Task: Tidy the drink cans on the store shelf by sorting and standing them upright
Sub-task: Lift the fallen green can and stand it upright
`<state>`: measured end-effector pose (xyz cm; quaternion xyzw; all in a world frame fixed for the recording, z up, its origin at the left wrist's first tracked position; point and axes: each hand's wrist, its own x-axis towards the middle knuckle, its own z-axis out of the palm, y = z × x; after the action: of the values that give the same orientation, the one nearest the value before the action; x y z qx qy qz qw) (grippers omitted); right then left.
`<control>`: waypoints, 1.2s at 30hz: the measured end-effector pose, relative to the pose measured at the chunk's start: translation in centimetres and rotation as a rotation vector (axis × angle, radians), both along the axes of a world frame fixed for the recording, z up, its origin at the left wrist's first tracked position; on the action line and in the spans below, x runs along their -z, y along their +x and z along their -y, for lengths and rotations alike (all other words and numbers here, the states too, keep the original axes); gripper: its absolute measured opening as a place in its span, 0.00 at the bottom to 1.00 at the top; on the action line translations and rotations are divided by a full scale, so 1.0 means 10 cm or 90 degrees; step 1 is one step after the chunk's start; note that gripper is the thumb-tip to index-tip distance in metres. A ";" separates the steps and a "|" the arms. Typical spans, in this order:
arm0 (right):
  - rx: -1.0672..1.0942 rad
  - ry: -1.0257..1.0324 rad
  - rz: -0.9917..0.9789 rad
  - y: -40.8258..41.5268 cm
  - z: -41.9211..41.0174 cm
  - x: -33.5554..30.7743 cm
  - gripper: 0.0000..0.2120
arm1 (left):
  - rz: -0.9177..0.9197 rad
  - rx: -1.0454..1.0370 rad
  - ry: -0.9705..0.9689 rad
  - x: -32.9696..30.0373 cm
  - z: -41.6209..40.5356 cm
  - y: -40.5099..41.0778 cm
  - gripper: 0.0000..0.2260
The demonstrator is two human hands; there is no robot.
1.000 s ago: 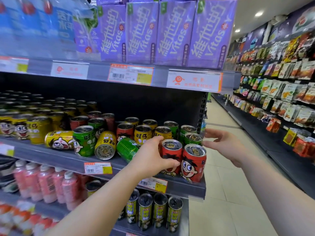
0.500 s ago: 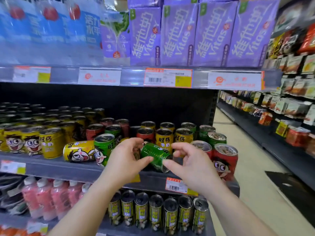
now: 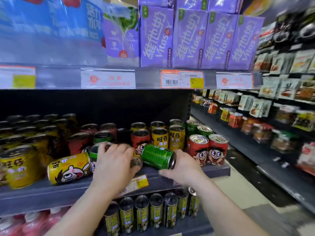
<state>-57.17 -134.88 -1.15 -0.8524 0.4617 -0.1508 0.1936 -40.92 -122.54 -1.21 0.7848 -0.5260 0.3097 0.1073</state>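
- The middle shelf [image 3: 51, 193] carries the drink cans; its front lip runs from lower left up to its right end, which stops at the open aisle floor [image 3: 238, 188].
- Overhead, the upper shelf [image 3: 148, 79] with purple cartons [image 3: 189, 40] leaves a tall dark gap above the can tops.
- A strip of bare shelf shows in front of the toppled cans, up to the lip.
- The right hand [image 3: 183, 167] is clamped on a green can [image 3: 157, 156] that lies on its side just above the shelf's front part; fingers curl under and round its right end, thumb low, forearm coming up from the lower right.
- The left hand [image 3: 114, 160] reaches over the lip, palm down, fingers spread over another green can [image 3: 94, 151] and a can lying end-on just beside the held one; whether it grips either cannot be told.
- A yellow can [image 3: 68, 168] lies on its side left of the left hand, near the lip.
- Two red cans [image 3: 207, 149] stand upright at the shelf's right end, just beside the right hand.
- Upright yellow cans [image 3: 167, 137], red ones and green ones stand in rows behind.
- Further yellow cans, blurred, fill the left of the shelf.
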 end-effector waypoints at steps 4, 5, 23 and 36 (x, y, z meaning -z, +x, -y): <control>0.004 0.073 0.133 -0.02 -0.01 0.04 0.35 | -0.003 0.060 -0.040 0.04 0.00 0.12 0.08; 0.005 0.077 0.178 -0.02 -0.03 0.04 0.34 | 0.002 0.069 -0.044 0.04 0.00 0.14 0.08; -0.025 -0.050 0.201 0.14 -0.07 -0.08 0.39 | -0.136 0.117 -0.115 -0.22 0.00 0.23 0.19; 0.006 -0.140 0.280 0.18 -0.22 -0.02 0.37 | -0.337 -0.028 0.115 -0.46 0.33 0.43 0.12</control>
<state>-55.41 -132.63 -0.97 -0.8129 0.3933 -0.3828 0.1948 -36.66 -125.85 3.39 0.8558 -0.4884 0.0481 0.1636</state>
